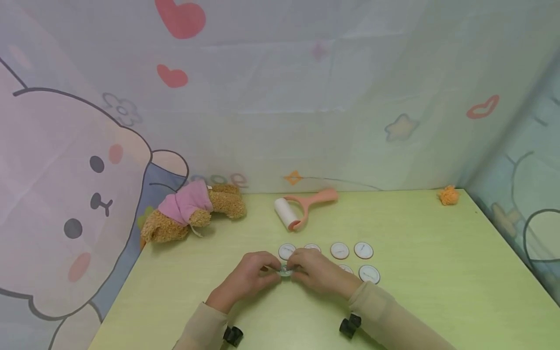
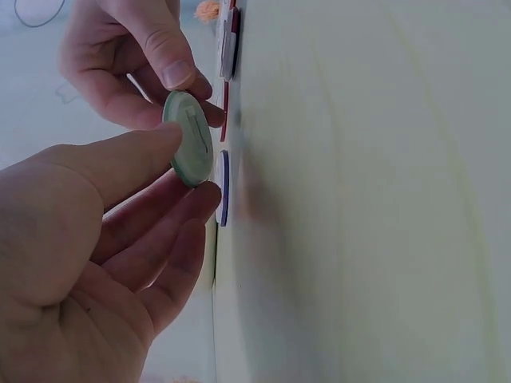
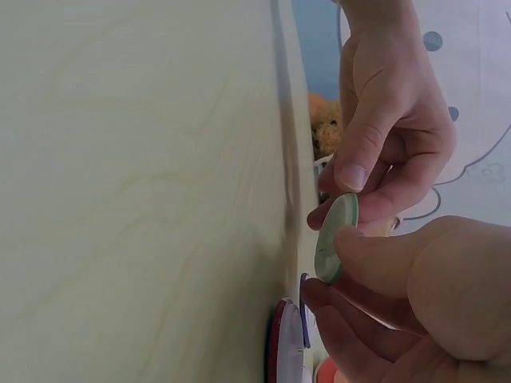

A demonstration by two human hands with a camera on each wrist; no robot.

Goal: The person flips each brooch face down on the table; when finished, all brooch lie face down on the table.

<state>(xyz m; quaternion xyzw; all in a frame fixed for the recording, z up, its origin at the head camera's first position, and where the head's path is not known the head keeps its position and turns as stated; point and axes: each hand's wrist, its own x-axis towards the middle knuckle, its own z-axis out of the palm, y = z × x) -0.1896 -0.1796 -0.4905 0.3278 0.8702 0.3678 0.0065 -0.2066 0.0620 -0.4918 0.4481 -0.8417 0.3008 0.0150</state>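
Observation:
Between both hands, a green-rimmed round pin badge (image 1: 285, 271) is held a little above the table, its pale back with a pin showing in the left wrist view. My left hand (image 1: 250, 276) pinches one edge of it between thumb and fingers. The opposite edge is pinched by my right hand (image 1: 321, 273), thumb on the pale side in the left wrist view. Just beyond the hands lie several more pin badges (image 1: 339, 251) in two rows, pale backs up. One of these, a badge (image 1: 345, 269) in the nearer row, is partly hidden by the right hand.
Behind the badges lies a lint roller (image 1: 286, 214) with a peach handle. To the left, a brown plush toy (image 1: 175, 228) in a pink top lies on its side. A small orange fuzzy ball (image 1: 448, 195) sits at the table's far right corner. A printed cloth (image 1: 280, 121) hangs along the back edge.

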